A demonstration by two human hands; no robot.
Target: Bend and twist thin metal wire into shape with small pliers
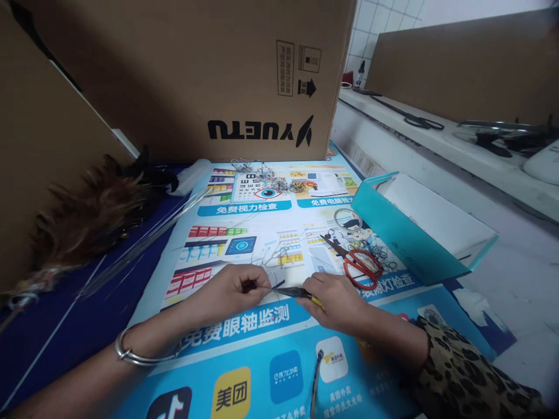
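My left hand [238, 288] is closed in a pinch on a thin wire [271, 278], its loose ends sticking out past the fingertips. From the other side, my right hand [334, 299] grips small pliers [292, 291] with a yellow handle. Their dark jaws point left and meet the wire beside my left fingertips; whether they are closed on it is too small to tell. Beyond my hands lie loose wire pieces [283, 251]. Red-handled scissors [363, 269] rest just past my right hand, next to a tangle of wire bits [386, 251] and a wire coil [348, 219].
A teal open box [393, 233] stands at the right. Tangled wire [271, 174] lies at the back before a large cardboard box [174, 75]. Long thin strands [151, 235] and a feather duster [91, 212] are on the left. A dark strip [316, 381] lies in front.
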